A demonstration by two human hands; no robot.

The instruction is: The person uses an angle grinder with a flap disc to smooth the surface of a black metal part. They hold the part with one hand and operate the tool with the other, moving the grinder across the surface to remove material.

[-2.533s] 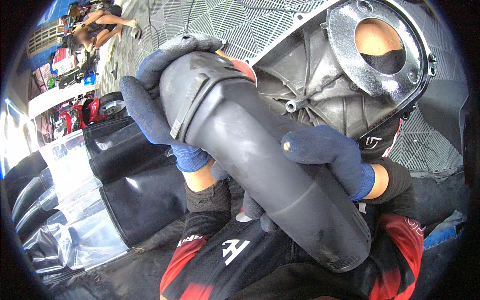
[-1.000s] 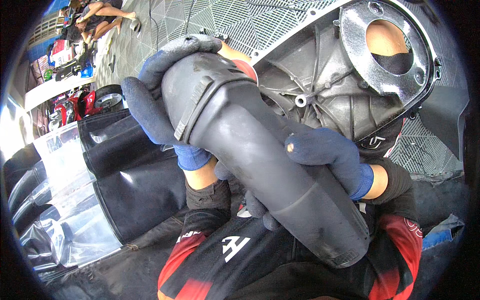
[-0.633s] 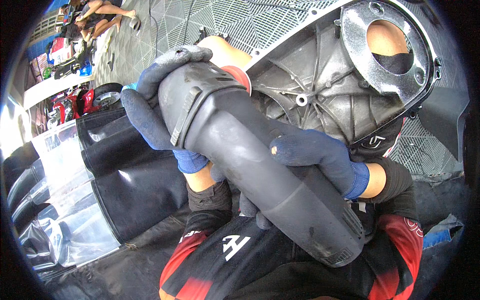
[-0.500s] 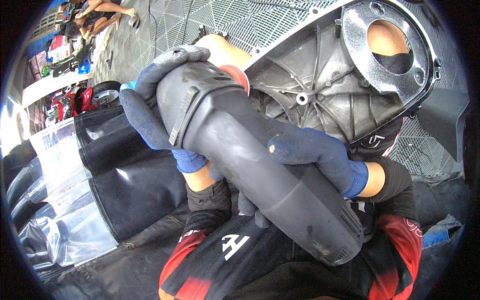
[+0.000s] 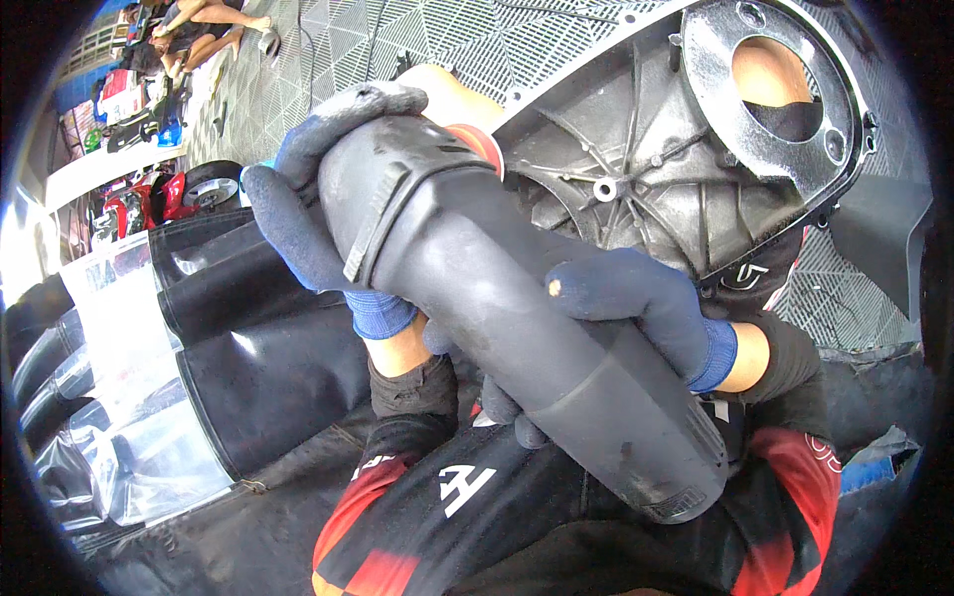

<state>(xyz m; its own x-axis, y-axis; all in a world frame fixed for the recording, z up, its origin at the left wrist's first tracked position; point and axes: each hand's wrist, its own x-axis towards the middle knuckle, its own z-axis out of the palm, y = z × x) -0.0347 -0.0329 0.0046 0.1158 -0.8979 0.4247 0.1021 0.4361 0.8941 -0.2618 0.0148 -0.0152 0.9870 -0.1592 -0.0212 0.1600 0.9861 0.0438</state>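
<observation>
Across my lap slants a thick, bent black plastic body (image 5: pixel 497 268), with a raised band near its upper end and ribbed slots at its lower end. Part of a red-orange ring (image 5: pixel 479 147) shows beyond the upper end. My left hand (image 5: pixel 298 214), in a dark blue glove, is wrapped round that upper end from the left and over the top. Gripping the middle from the right is my gloved right hand (image 5: pixel 631 298), thumb on top and fingertips showing underneath. Just beyond it, a ribbed cast-metal engine cover (image 5: pixel 676 189) with a large round opening lies tilted.
To the left is a black sheet with a clear plastic panel (image 5: pixel 149 387). Grey patterned floor tiles (image 5: pixel 437 40) stretch beyond. A red motorcycle (image 5: pixel 149 204) and a seated person's bare legs (image 5: pixel 214 25) are at the far left. A dark grey panel (image 5: pixel 879 238) is at the right.
The black body and both hands have shifted slightly to the right, its upper end a little higher. My grip looks the same, and the metal cover has barely moved.
</observation>
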